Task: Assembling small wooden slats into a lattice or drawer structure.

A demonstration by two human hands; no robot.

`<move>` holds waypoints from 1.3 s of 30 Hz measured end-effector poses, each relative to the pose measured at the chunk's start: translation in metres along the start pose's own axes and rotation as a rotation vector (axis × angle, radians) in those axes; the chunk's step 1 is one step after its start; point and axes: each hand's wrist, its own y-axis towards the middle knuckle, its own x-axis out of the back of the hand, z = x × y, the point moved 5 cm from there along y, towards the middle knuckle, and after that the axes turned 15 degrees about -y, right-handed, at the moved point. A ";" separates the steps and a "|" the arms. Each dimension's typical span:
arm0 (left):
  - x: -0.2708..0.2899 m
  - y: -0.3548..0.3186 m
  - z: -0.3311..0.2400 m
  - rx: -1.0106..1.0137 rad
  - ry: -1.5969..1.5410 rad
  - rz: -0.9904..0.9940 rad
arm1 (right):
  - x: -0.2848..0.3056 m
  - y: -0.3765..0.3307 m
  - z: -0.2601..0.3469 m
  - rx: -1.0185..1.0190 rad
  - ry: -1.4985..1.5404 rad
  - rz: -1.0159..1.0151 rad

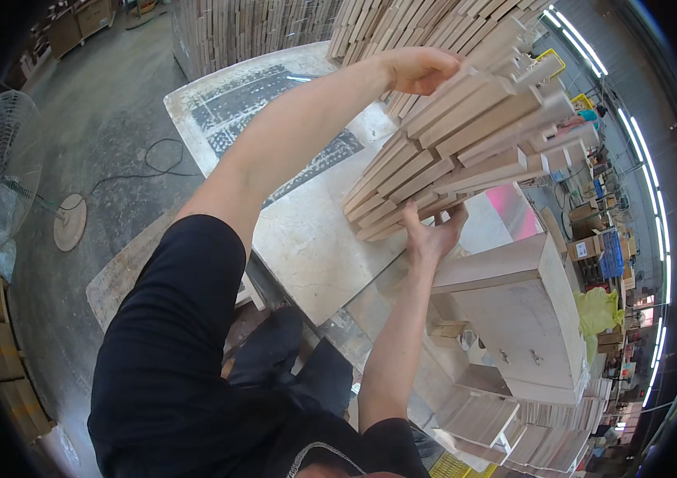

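Observation:
A tall stack of pale wooden strips (450, 135) stands on the work table (306, 239), its rows packed side by side and leaning slightly. My left arm reaches across to the stack's far side, where my left hand (426, 70) is closed against its upper edge, the fingertips partly hidden. Lower down, on the near side, my right hand (436, 235) grips the strips with the thumb on the front and the fingers curled around behind. The stack is held between both hands.
More wooden strips (259, 32) are piled behind the table. A light wooden cabinet-like box (514, 319) stands close to my right forearm, with stacked boards (545, 438) below it. On the left are a standing fan (11, 175) and a cable (155, 159) on the floor.

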 end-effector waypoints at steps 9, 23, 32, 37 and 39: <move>0.020 -0.002 -0.001 -0.009 -0.192 0.256 | 0.001 -0.003 0.006 0.016 -0.047 -0.002; 0.044 0.002 0.011 0.060 -0.134 0.186 | -0.001 -0.005 0.013 0.028 -0.098 0.013; 0.019 -0.014 0.016 0.084 -0.095 0.239 | 0.005 -0.004 0.013 0.020 -0.137 0.005; 0.031 -0.018 0.018 0.056 -0.048 -0.028 | 0.004 0.003 0.009 0.042 -0.104 0.026; 0.032 -0.018 0.015 0.094 -0.044 0.030 | 0.005 0.003 0.005 0.019 -0.114 0.015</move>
